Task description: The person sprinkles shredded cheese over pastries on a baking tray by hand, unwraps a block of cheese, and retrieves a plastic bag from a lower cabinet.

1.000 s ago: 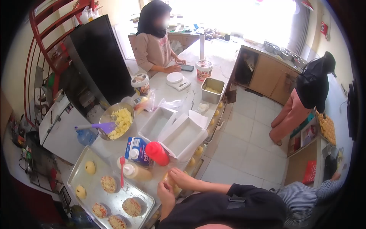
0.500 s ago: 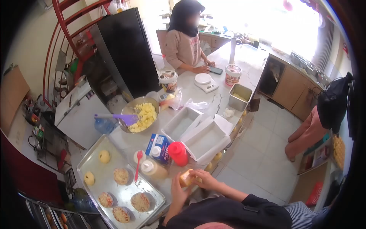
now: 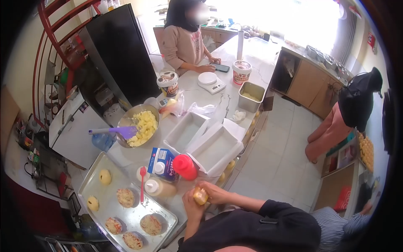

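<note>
Close to my body, above the table's near edge, a small yellow-orange item (image 3: pixel 200 196) with a pale, shiny top is between my two hands. I cannot tell whether it is a jar or a wrapped block. My left hand (image 3: pixel 192 206) closes around its left side, and my right hand (image 3: pixel 213 192) grips its upper right side. Nearest to them stand a squeeze bottle of beige sauce (image 3: pixel 160 187), a red bottle (image 3: pixel 184 166) and a blue milk carton (image 3: pixel 163 163).
A metal baking tray (image 3: pixel 97 170) holds topped buns and plain dough pieces; a red brush (image 3: pixel 142 185) lies at its edge. Beyond are paper-lined tins (image 3: pixel 216 147), a bowl (image 3: pixel 156 126) with yellow chunks and purple spatula (image 3: pixel 121 132), and a scale (image 3: pixel 212 85). Two people (image 3: pixel 184 46) (image 3: pixel 336 122) stand farther off.
The view has shifted, so the table things appear farther left and slightly higher. My hands still hold the yellow-orange item, now turned differently, with my right hand farther over its top.
</note>
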`<state>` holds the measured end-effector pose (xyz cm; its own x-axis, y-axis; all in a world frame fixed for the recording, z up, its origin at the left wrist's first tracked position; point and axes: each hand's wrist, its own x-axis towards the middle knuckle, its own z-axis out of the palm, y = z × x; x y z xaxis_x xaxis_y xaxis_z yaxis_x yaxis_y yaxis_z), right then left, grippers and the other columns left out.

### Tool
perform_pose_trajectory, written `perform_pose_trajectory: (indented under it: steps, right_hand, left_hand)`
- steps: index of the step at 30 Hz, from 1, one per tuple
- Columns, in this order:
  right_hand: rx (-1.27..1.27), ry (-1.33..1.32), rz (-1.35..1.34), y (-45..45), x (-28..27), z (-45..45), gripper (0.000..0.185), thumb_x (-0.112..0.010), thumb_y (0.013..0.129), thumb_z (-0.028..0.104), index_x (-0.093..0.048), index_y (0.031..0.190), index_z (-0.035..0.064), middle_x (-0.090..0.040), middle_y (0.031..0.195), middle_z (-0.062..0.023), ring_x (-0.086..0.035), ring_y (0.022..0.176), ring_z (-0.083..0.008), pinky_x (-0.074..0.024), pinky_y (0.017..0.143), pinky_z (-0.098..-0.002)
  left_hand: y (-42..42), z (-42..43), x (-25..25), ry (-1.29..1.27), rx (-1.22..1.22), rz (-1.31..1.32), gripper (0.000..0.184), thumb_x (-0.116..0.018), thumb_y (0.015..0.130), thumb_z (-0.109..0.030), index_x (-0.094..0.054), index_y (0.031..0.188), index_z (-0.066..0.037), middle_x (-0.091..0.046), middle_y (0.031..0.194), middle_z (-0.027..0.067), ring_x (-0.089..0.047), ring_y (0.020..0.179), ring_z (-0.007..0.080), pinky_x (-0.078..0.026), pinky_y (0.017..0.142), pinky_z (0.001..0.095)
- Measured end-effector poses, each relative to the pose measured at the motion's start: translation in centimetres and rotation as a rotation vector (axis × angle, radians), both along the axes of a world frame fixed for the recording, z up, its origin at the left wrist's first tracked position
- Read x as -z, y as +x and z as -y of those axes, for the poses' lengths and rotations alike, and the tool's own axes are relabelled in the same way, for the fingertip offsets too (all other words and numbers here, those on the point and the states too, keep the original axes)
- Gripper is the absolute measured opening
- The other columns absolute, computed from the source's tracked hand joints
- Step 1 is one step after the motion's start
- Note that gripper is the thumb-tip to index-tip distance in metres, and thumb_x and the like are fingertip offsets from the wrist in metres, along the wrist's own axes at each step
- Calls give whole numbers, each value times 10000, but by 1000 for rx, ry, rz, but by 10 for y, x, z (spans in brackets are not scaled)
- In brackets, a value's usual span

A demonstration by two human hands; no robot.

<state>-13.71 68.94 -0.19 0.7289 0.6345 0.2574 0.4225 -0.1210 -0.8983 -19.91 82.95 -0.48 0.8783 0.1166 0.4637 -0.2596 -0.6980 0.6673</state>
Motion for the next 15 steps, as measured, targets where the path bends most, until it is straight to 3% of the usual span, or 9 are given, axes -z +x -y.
perform_pose_trajectory:
  steps: [2, 6, 9, 11, 12, 15]
  right_hand:
    - [-28, -85, -34, -2, -9, 1, 545, -612, 621, -60, -438, 1125, 53, -449, 1156, -146, -438, 1118, -344, -377, 917, -376]
    - [-72, -187, -1, -4, -3, 4, 480, -644, 620, -64, -505, 1063, 59, -467, 1107, -134, -471, 1078, -323, -400, 875, -344]
    - [-60, -34, -32, -12, -4, 13, 492, -678, 648, -39, -485, 1091, 54, -491, 1084, -102, -497, 1068, -247, -407, 869, -319]
    - [-89, 146, -319, -20, -8, 19, 507, -718, 658, 8, -476, 1101, 53, -500, 1074, -74, -496, 1060, -193, -406, 872, -311]
    - [-102, 234, -463, -23, -12, 21, 518, -738, 663, 31, -471, 1106, 53, -504, 1069, -59, -495, 1056, -167, -405, 874, -307]
    - [-173, 409, -555, -22, -56, 23, 598, -791, 656, 123, -440, 1136, 58, -497, 1073, -35, -480, 1044, -123, -405, 885, -310]
  left_hand:
    - [-6, -4, -5, -166, 30, -55, 544, -731, 590, -121, -491, 1076, -71, -555, 1002, 126, -512, 916, 350, -382, 804, 420]
    - [-20, -7, -16, -138, 49, -6, 540, -773, 554, -123, -520, 1028, -71, -575, 987, 118, -534, 898, 318, -398, 790, 420]
    - [-27, -13, -9, -65, 95, 68, 565, -811, 533, -168, -525, 1011, -75, -577, 985, 116, -544, 891, 303, -414, 780, 401]
    - [-30, -15, -31, -111, 179, 46, 596, -839, 527, -199, -519, 1015, -78, -576, 987, 120, -547, 899, 288, -423, 772, 379]
    - [-29, -15, -37, -222, 205, 94, 619, -850, 523, -216, -515, 1025, -74, -575, 989, 122, -549, 907, 279, -430, 779, 373]
    - [-21, -2, -46, -674, 286, 223, 692, -878, 515, -259, -498, 1057, -56, -573, 996, 130, -553, 941, 252, -449, 807, 355]
